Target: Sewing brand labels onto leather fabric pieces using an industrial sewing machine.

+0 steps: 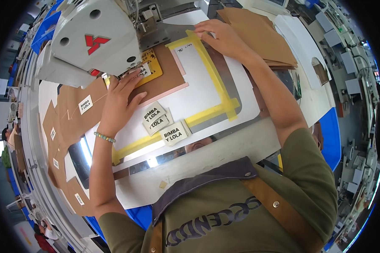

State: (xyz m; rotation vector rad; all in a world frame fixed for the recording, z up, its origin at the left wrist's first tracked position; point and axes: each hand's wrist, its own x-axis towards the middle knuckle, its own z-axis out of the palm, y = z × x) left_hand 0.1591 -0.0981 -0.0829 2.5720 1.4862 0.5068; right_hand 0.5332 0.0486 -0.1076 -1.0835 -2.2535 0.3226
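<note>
My left hand (123, 97) rests with spread fingers on a brown panel (171, 71) under the white sewing machine (84, 38), its fingertips at a yellow template (155, 57) with a white printed label (144, 70) in it. Pink strips edge the panel. My right hand (215, 36) lies with fingers slightly bent at the top right corner of the yellow-taped white board (207, 97). Loose stacks of printed cloth labels (173, 134) lie right of my left hand, on the board's lower part. Around the machine's needle, details are too small to tell.
Joined brown pieces with labels (71, 105) trail along the left. Brown sheets (257, 36) and a white folder (304, 50) are at upper right, with scissors (297, 86) nearby. Blue bins (327, 139) sit beside the table (215, 156). Other people (44, 234) appear at far left.
</note>
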